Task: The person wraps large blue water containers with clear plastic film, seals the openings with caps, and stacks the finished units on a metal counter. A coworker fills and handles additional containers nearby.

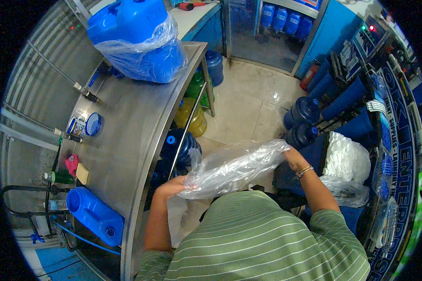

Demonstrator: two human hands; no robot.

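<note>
A clear plastic bag [237, 166] stretches between my two hands in front of my body. My left hand [173, 186] grips its left end, beside the steel counter's edge. Its right end is in my right hand [294, 159], the fingers closed on the film. At the far end of the steel counter [122, 126] stands a large blue jug [136, 42] with clear plastic film wrapped around its lower part. Another blue jug [96, 215] lies on its side at the counter's near end, its wide mouth uncapped.
A blue-rimmed lid [94, 124], a yellow sponge [82, 173] and a green bottle [61, 177] are along the counter's back. Water bottles stand below the counter, among them a yellow one [192, 117]. At right are dark blue bottles [302, 112] and a white bundle [347, 157]. A glass door [267, 40] is ahead.
</note>
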